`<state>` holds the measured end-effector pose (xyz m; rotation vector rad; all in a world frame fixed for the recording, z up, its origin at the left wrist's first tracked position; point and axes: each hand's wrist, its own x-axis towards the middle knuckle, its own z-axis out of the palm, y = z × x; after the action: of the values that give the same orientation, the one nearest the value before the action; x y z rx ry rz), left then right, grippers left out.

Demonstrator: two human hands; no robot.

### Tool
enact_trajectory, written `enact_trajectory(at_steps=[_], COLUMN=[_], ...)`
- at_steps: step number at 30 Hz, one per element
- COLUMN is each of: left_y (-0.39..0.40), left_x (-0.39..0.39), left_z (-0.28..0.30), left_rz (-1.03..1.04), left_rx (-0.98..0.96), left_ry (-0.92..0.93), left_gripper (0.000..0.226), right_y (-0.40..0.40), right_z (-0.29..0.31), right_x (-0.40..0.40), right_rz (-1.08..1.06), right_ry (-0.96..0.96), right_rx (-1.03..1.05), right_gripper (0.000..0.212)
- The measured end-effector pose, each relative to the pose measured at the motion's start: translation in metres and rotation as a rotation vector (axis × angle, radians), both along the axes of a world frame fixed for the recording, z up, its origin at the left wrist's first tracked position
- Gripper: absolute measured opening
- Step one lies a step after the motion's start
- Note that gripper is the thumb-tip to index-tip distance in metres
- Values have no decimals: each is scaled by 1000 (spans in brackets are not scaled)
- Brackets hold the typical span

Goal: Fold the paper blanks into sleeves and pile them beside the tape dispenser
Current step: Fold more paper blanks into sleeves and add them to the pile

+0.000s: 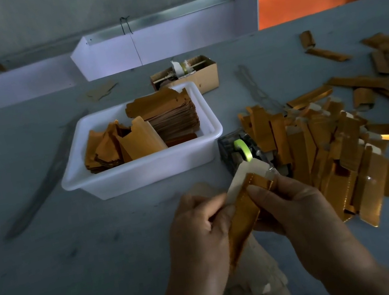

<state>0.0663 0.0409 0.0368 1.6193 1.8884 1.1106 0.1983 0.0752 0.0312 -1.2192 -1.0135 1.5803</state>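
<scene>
Both my hands hold one gold paper blank (243, 214) just above the table, its pale inner side showing at the top. My left hand (200, 232) grips its left edge and my right hand (289, 206) pinches the folded right edge. Just beyond it stands the tape dispenser (240, 149) with a green tape roll. A large pile of folded gold sleeves (324, 150) lies to the dispenser's right. A white tray (105, 181) to the left holds a stack of flat gold blanks (169, 115).
A small cardboard box (203, 73) with a spool sits behind the tray. Loose gold sleeves and strips (363, 81) lie scattered at the right. Pale blanks (258, 281) lie on the table below my hands. White partitions (164, 40) stand along the far edge.
</scene>
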Motion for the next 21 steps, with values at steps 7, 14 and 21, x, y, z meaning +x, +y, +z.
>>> enact_trajectory(at_steps=[7,14,21], left_y=[-10,-18,-21], left_x=[22,35,26], left_z=[-9,-21,-13], left_rz=[-12,-52,-177], left_rx=[207,-16,47], left_ry=[800,765,577], left_gripper=[39,48,42], right_y=[-1,-7,-2], right_z=[0,0,2], right_x=[-1,-4,-1], right_rz=[-12,-9,-56], right_ry=[24,-9,-42], right_rx=[3,-17,-1], right_gripper=[14,32,37])
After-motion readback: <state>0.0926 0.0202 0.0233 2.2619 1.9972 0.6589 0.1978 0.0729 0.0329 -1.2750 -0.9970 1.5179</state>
